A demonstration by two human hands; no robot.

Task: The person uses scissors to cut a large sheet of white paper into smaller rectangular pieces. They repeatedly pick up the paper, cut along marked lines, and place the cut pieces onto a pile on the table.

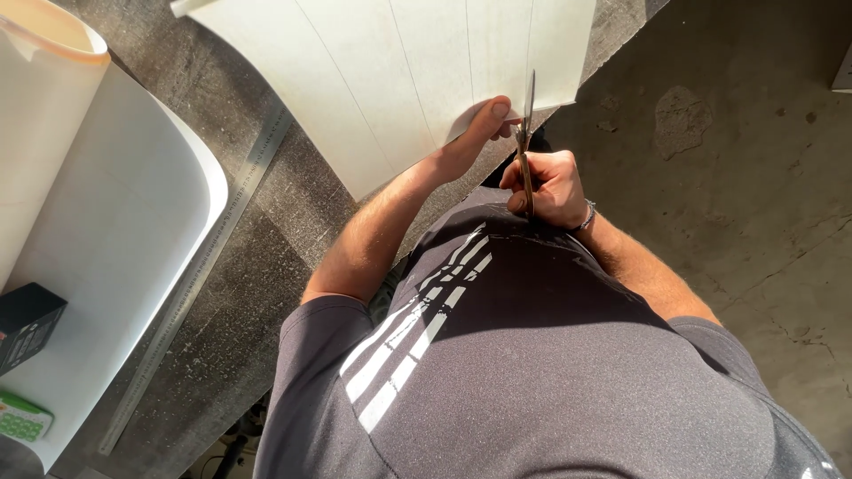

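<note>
A large white sheet (399,71) with several thin ruled lines hangs over the edge of a dark grey table (293,204). My left hand (479,129) pinches the sheet's near edge, thumb on top. My right hand (550,186) grips a pair of scissors (527,133) by the handles. The blades point away from me and sit in the sheet's near edge along one of the ruled lines, just right of my left thumb.
A long metal ruler (204,266) lies diagonally on the table. To the left a partly unrolled white roll (98,222) carries a small black box (27,324) and a green calculator (22,419). Concrete floor (737,177) lies to the right.
</note>
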